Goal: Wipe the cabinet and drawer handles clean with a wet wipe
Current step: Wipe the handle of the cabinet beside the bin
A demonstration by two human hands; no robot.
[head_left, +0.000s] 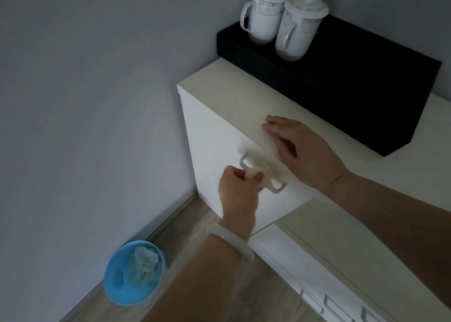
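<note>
A dim room with a pale grey wall (85, 90) fills the left half of the frame, meeting a wood-look floor (195, 229) along a skirting that runs diagonally to the lower left. A white cabinet (212, 131) with a light wood-grain top stands in the centre and right. On its top, toward the upper right, lies a long black box (353, 85), and two white lidded mugs (280, 21) stand on the box's left end, touching each other. At the lower left, a blue bin (119, 280) sits on the floor by the wall with crumpled wipes inside. Along the lower right edge, further drawer handles (327, 302) show on a lower unit.

The right hand (300, 151) lies flat, fingers together, on the cabinet's front top edge. The left hand (236, 187), wearing a pale bangle (231, 242) on the wrist, is closed around a white wet wipe (256, 173), pressed against the cabinet handle (263, 175) at mid-frame. The hand and wipe are blurred.
</note>
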